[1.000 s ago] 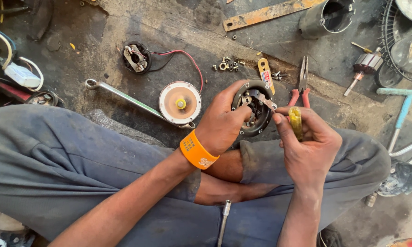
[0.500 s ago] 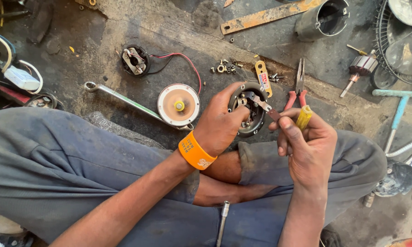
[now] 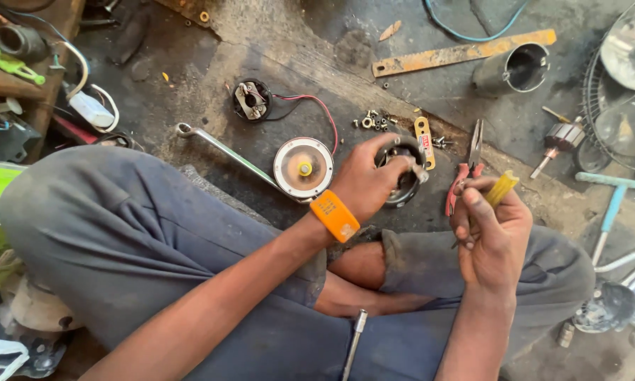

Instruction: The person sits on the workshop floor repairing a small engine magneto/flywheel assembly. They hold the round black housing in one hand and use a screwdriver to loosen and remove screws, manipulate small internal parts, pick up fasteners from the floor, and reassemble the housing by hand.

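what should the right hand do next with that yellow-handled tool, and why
Probably bring the yellow-handled tool over to the round dark motor housing. The left hand grips that housing on the floor, while the right hand holds the tool raised and apart from it, so the tool is not yet touching the part.

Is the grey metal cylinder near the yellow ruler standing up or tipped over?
Tipped over. The grey metal cylinder lies on its side on the floor below the yellow ruler, its dark open mouth facing right, toward the camera.
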Available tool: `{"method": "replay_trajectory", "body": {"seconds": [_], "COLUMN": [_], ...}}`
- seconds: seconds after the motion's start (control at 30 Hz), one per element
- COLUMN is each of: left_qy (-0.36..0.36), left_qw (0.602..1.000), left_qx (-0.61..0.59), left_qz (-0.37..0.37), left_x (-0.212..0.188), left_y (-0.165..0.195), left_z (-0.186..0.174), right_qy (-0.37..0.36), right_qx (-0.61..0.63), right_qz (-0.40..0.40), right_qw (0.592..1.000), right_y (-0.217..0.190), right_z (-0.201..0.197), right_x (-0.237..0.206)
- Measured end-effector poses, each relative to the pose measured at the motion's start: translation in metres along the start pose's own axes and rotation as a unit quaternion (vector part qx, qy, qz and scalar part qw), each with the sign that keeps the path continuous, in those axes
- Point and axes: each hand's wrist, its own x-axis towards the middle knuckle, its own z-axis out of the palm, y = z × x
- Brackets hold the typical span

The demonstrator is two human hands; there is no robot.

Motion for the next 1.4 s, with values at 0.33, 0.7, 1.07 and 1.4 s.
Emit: {"method": "replay_trajectory", "body": {"seconds": [0.33, 0.7, 1.07, 1.4], "left_qy": [-0.135, -0.229, -0.195, -0.149], "left_qw": [0.931, 0.864, 0.838, 0.849], "left_qx": [0.328, 0.430, 0.507, 0.507], "left_qz": [-0.084, -0.125, -0.050, -0.001], "left_x": [-0.010, -0.017, -0.027, -0.021], "left_y": [-0.046, -0.037, -0.017, 0.010], "left_z": [0.003, 0.021, 0.030, 0.015], "right_qy": [-0.005, 0.030, 0.034, 0.055], "right_qx": [0.055, 0.185, 0.214, 0.252], "right_qz": [0.001, -0.003, -0.017, -0.005], "right_qw": [0.998, 0.982, 0.976, 0.966], "right_y": [-0.003, -0.021, -0.021, -0.022], "right_z": [-0.013, -0.067, -0.089, -0.100], "right_x": [-0.002, 0.006, 0.008, 0.013]}}
